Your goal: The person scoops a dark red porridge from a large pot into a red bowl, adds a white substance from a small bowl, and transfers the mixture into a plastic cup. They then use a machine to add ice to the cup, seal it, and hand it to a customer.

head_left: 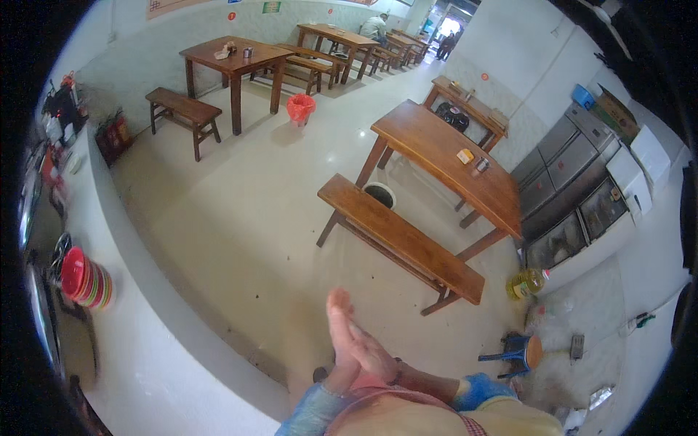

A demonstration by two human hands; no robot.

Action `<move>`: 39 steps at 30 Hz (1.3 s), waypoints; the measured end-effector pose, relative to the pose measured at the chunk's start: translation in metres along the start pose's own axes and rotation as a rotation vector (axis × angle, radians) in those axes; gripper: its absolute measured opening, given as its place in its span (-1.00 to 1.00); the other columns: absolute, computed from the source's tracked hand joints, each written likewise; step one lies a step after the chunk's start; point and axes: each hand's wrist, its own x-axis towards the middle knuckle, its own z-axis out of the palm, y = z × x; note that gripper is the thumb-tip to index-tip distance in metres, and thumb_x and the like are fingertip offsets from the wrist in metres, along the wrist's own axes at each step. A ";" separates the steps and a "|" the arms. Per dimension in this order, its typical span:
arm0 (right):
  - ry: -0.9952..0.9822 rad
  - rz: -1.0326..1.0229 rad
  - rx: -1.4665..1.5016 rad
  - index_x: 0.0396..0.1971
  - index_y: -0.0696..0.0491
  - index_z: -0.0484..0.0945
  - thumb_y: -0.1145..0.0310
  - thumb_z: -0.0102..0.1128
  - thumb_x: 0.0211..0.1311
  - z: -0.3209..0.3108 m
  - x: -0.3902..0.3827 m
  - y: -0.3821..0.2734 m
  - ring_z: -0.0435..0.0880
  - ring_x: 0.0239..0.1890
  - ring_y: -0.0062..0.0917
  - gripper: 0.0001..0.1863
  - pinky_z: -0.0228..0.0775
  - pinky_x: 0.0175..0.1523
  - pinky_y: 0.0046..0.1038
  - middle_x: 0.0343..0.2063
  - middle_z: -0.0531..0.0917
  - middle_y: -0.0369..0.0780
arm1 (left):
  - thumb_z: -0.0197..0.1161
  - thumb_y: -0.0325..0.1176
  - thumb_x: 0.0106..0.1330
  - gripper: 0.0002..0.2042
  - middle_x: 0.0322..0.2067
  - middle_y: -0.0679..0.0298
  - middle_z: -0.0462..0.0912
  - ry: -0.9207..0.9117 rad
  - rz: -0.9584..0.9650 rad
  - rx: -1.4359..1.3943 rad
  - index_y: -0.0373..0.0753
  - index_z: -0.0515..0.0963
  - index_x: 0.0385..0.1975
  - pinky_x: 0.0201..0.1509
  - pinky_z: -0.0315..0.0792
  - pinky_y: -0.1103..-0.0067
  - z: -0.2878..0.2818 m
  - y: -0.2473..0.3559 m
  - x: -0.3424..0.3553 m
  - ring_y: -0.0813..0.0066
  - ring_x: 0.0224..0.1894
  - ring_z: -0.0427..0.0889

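Observation:
My left hand rises from the lower middle of the view, its fingers stretched out straight. My right hand lies against it, palm toward palm, fingers extended and partly overlapped. I see no object between them. Below them is my pink checked apron. To my left runs a white curved counter, carrying a stack of red, green and yellow bowls.
A wooden bench and table stand ahead. An oil jug, blue stool and steel refrigerator line the right. Beyond are a red bin, more tables and a seated person.

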 end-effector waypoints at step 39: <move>-0.351 0.638 0.985 0.41 0.05 0.12 -0.13 -0.27 0.51 0.192 0.871 0.182 0.28 0.37 -0.26 -0.31 0.05 0.44 -0.25 0.43 0.10 -0.08 | 0.06 -0.39 0.33 -0.42 0.34 -0.11 0.24 0.355 0.582 1.103 -0.29 0.20 0.38 0.45 0.08 0.28 -0.359 0.271 0.666 0.02 0.41 0.19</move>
